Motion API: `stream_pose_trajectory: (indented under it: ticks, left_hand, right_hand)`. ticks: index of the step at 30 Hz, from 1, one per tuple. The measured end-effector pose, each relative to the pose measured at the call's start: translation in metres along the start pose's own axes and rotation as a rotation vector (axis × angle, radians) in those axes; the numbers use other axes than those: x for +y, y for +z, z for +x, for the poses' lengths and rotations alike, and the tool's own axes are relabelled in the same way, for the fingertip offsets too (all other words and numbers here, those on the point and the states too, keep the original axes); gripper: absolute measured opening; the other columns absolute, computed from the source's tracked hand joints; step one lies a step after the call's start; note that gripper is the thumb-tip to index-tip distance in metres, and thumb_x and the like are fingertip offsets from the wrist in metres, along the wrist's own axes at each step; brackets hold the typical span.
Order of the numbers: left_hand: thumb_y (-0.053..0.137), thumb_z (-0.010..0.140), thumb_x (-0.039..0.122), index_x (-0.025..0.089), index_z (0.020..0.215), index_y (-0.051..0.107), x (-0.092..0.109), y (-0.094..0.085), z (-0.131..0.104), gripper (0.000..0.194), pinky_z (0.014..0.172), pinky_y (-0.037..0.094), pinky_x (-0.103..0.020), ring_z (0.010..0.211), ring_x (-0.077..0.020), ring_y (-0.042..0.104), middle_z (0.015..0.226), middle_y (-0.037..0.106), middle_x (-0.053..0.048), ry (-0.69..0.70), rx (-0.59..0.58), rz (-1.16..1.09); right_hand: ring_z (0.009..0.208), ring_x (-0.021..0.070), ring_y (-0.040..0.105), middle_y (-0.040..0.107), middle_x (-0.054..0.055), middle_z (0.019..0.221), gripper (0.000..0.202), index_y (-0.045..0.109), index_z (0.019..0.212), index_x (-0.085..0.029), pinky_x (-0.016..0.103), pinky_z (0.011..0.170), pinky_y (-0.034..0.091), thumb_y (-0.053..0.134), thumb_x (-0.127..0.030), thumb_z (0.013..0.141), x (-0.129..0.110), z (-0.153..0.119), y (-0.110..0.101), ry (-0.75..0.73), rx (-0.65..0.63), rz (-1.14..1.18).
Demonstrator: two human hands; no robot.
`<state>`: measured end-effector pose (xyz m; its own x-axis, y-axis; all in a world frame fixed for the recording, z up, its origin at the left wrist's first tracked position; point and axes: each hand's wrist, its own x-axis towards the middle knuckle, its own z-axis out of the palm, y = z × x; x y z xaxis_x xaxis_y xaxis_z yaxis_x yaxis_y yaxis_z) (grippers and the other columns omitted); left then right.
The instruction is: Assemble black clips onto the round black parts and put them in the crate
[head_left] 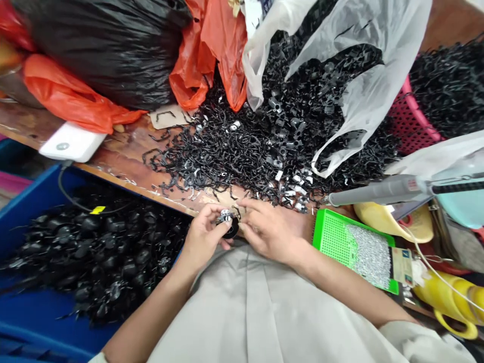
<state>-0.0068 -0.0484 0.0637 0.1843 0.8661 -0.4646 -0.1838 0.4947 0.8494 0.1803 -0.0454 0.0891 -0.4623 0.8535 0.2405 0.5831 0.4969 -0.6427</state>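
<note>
My left hand (204,234) pinches a small assembly between thumb and fingers: a black round part (232,229) with a white and grey piece (226,216) on top. Close by on the right, the fingertips of my right hand (266,227) are at a thin curved black strip (238,210), beside the assembly. The strip seems to be held there, its contact with the round part too small to make out. Just beyond both hands lies a big heap of similar curved black strips (219,156), mixed with small white pieces (298,189).
A blue crate (34,315) with black round parts stands at left. To the right are a green tray (330,237) of small silvery parts, a grey pen-shaped tool (374,193) and a yellow mug (440,295). Plastic bags (363,96) and a pink basket (410,116) line the back.
</note>
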Motion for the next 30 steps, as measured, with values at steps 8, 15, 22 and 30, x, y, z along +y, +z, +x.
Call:
stream_pose_trajectory:
  ticks: [8, 15, 22, 30]
  left_hand:
    - [0.069, 0.076, 0.028, 0.021, 0.096, 0.057, -0.005, 0.028, 0.007, 0.025, 0.050, 0.058, -0.027, 0.066, -0.0133, 0.062, 0.093, 0.062, -0.001, -0.017, -0.187, 0.047]
    - [0.075, 0.071, 0.029, 0.021, 0.091, 0.051, -0.011, 0.027, 0.000, 0.032, 0.044, 0.050, -0.022, 0.056, -0.0118, 0.061, 0.081, 0.061, 0.001, -0.010, -0.055, 0.116]
    - [0.072, 0.074, 0.030, 0.021, 0.093, 0.052, 0.000, 0.027, -0.012, 0.029, 0.048, 0.055, -0.025, 0.065, -0.0133, 0.061, 0.093, 0.063, -0.003, -0.036, -0.133, 0.172]
    - [0.068, 0.079, 0.034, 0.021, 0.100, 0.047, 0.001, 0.014, -0.011, 0.032, 0.046, 0.054, -0.025, 0.056, -0.0123, 0.063, 0.093, 0.066, -0.003, -0.088, -0.110, 0.037]
  right_hand:
    - [0.115, 0.0232, 0.060, 0.066, 0.011, 0.122, 0.009, 0.063, 0.092, -0.021, 0.044, 0.097, 0.048, 0.054, -0.021, 0.091, 0.005, -0.036, 0.007, 0.029, 0.034, -0.084]
    - [0.098, 0.0175, 0.065, 0.069, 0.008, 0.104, 0.014, 0.065, 0.090, -0.021, 0.032, 0.087, 0.053, 0.056, -0.031, 0.093, 0.018, -0.015, 0.004, 0.228, 0.075, 0.194]
    - [0.087, 0.0228, 0.066, 0.065, 0.013, 0.103, 0.028, 0.060, 0.110, -0.015, 0.032, 0.074, 0.051, 0.049, -0.036, 0.095, 0.032, 0.057, 0.027, 0.345, -0.315, -0.398]
    - [0.077, 0.0219, 0.064, 0.064, 0.011, 0.089, 0.019, 0.062, 0.097, -0.015, 0.032, 0.068, 0.048, 0.044, -0.020, 0.093, 0.029, 0.036, -0.021, 0.391, -0.134, -0.461]
